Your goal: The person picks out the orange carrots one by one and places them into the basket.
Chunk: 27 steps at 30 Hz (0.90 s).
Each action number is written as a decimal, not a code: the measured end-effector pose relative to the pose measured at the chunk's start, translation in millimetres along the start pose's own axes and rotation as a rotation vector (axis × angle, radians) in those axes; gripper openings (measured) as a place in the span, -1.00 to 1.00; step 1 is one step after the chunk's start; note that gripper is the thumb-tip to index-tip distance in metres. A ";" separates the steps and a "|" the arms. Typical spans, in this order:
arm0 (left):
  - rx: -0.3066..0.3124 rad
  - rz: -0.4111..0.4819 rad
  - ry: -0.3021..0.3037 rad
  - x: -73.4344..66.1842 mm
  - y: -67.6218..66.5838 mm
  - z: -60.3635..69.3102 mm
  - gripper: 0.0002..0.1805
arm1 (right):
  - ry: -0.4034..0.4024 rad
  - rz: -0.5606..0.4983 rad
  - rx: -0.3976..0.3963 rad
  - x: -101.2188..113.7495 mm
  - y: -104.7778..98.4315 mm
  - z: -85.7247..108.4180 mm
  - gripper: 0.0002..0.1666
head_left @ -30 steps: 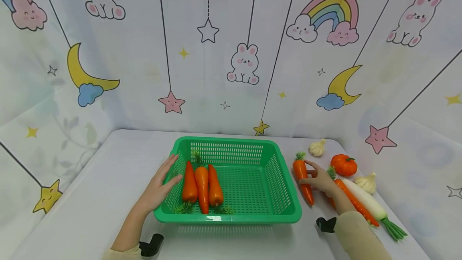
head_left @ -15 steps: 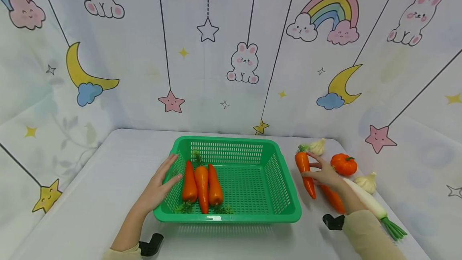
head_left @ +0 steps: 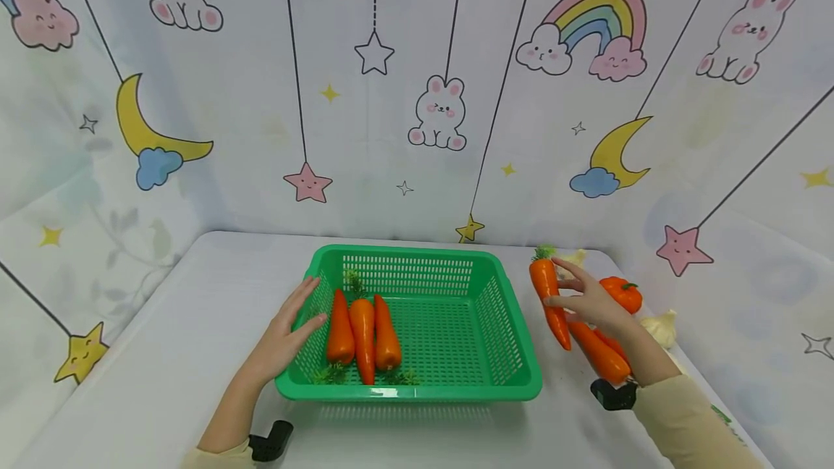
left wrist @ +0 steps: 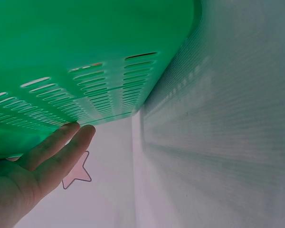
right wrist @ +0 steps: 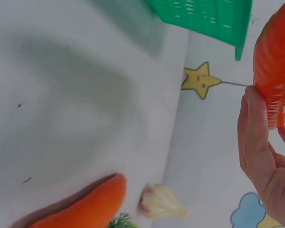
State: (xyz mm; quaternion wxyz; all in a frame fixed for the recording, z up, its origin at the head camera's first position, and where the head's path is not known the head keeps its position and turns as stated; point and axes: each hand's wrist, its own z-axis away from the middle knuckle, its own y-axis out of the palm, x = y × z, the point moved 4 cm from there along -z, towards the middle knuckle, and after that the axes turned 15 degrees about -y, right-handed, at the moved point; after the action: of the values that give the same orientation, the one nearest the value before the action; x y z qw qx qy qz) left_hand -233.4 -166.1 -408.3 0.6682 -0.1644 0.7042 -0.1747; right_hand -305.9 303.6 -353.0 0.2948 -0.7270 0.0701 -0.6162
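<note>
Head cam's bright and pretty even; just a small white glare on the green basket (head_left: 393, 393) rim at 6 o'clock, plus soft sheen on the carrots (head_left: 363, 331) inside. Left wrist is way dimmer with a pinkish cast; the table (left wrist: 228, 118) at 3 o'clock looks smeary; right wrist's greyish; fuzzy shadow at 9 o'clock, glints on the held carrot (right wrist: 278, 52) at 2, garlic (right wrist: 159, 202) kinda soft at 6.

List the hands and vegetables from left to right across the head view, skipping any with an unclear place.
Left hand → left carrot in the green basket → middle carrot → right carrot → held carrot → right hand → round orange vegetable → rightmost garlic bulb
</note>
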 end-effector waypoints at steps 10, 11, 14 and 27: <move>0.002 0.010 -0.001 -1.0 -0.2 -0.1 -0.33 | -0.028 -0.028 0.035 29.7 8.7 -5.6 0.02; 0.002 0.010 -0.001 -1.2 -0.4 -0.1 -0.33 | -0.034 -0.024 0.038 32.3 9.7 -6.5 0.02; 0.000 0.009 -0.001 -1.3 -0.8 -0.1 -0.33 | -0.051 -0.023 0.043 40.3 12.9 -9.2 0.02; 0.007 0.020 0.006 -6.3 -0.6 3.2 -0.37 | -0.107 -0.062 0.109 69.4 35.1 -29.7 -0.01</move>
State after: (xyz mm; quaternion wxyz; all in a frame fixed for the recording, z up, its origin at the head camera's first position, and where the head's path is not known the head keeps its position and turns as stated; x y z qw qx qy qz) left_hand -229.9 -163.8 -402.7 0.6685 -0.1545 0.7071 -0.1709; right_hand -308.6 232.5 -309.8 0.3181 -0.7436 -0.0020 -0.5882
